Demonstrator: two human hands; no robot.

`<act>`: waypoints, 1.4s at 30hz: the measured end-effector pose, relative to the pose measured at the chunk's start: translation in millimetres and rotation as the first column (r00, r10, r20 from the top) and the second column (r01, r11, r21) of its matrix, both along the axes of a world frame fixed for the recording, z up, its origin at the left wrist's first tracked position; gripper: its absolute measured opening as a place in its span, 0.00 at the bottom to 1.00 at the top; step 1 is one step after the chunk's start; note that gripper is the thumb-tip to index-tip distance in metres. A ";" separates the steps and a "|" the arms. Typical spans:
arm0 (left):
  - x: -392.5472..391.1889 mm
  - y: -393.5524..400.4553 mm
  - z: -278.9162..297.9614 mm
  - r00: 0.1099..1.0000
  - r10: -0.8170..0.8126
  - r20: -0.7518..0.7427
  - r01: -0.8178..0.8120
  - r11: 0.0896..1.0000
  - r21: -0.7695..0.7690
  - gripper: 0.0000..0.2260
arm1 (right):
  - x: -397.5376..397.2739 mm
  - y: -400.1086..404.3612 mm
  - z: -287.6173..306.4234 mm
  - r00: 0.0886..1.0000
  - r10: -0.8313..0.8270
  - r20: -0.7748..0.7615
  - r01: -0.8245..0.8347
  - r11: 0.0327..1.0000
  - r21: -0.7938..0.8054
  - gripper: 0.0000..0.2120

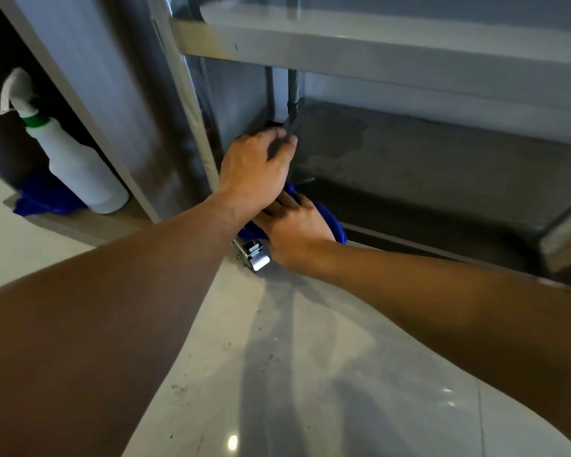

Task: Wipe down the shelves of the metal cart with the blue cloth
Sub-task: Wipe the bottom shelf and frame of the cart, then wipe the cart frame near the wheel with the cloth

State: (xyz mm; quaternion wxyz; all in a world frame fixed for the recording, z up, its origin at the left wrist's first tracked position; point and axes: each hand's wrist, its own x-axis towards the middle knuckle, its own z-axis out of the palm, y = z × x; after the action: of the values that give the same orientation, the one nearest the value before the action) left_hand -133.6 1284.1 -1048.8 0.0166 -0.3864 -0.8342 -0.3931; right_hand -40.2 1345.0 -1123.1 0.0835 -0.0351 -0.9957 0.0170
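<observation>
Blue cloth is pressed by the right hand on the bottom shelf's near-left corner; the left hand is curled round the cart leg. Firm, overlapping strokes should be carried rightward across the streaked steel.

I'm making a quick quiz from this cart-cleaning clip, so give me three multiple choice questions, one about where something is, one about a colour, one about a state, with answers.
1. Where does the spray bottle stand?
A. on the cart's top shelf
B. on a low ledge at left
C. in a hand

2. What colour is the cloth under the right hand?
A. blue
B. yellow
C. white

3. What is the left hand doing?
A. hanging idle
B. gripping the cart's corner post
C. holding the bottle

Answers: B, it stands beside a second blue cloth there; A, blue shows past the hand; B, fingers curl around the post.
</observation>
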 end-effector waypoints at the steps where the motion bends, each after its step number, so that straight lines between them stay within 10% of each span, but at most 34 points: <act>1: 1.0 2.4 0.3 1.000 -0.005 -0.002 0.005 1.000 -0.001 0.19 | 2.4 0.2 -1.6 1.000 0.019 -0.009 -0.019 1.000 0.006 0.32; 19: 67.2 -48.8 41.4 0.999 0.010 0.046 0.003 0.962 -0.272 0.23 | 94.9 -36.2 42.1 0.985 -0.132 0.111 0.156 0.958 -0.242 0.30; 42: 161.3 -139.9 394.5 0.997 -0.068 0.038 0.078 0.850 -0.521 0.24 | 206.6 -68.0 440.1 0.932 -0.301 0.201 0.353 0.877 -0.327 0.26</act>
State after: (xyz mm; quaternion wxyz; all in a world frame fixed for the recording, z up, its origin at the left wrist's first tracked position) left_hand 27.7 1144.2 -654.3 -0.1111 -0.4042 -0.8944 -0.1561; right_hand 166.4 1277.0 -683.0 0.0055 -0.2188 -0.9589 0.1807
